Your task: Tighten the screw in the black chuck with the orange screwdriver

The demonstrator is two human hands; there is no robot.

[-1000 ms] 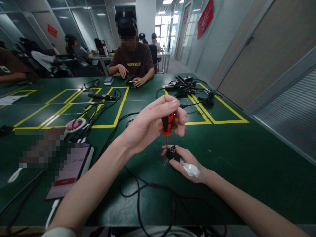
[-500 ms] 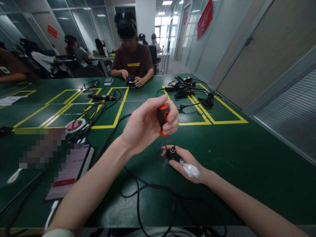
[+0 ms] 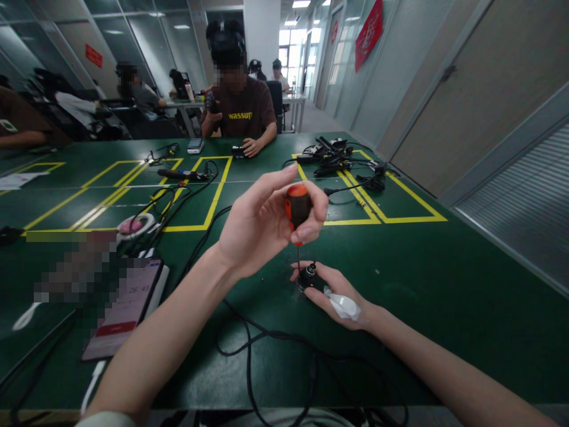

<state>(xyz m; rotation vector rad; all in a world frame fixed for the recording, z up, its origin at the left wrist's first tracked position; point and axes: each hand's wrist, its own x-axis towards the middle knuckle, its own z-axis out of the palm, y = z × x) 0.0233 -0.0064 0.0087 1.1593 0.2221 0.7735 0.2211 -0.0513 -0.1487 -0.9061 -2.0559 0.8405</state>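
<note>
Between the fingers of my left hand (image 3: 267, 222) is the orange and black handle of a screwdriver (image 3: 299, 206), held upright. Its thin shaft points straight down to a small black round part with a metal stub (image 3: 307, 276) on the table. My right hand (image 3: 340, 293) grips that part from the right, thumb and fingers on either side. A white wrapping (image 3: 343, 305) covers some of the right hand near the thumb. The screwdriver's tip meets the left side of the part, but the exact contact spot is too small to make out.
Black cables (image 3: 267, 335) loop across the green table (image 3: 444, 296) below my hands. A phone (image 3: 127, 308) lies at left beside a tape roll (image 3: 137, 225). Black tools and cords (image 3: 331, 157) are heaped at the back right. Across the table sits a person (image 3: 240, 107) holding a dark tool.
The screwdriver handle has turned in my left hand, and its fingers have shifted slightly right. My right hand stays still. The person opposite has raised a dark tool off the table.
</note>
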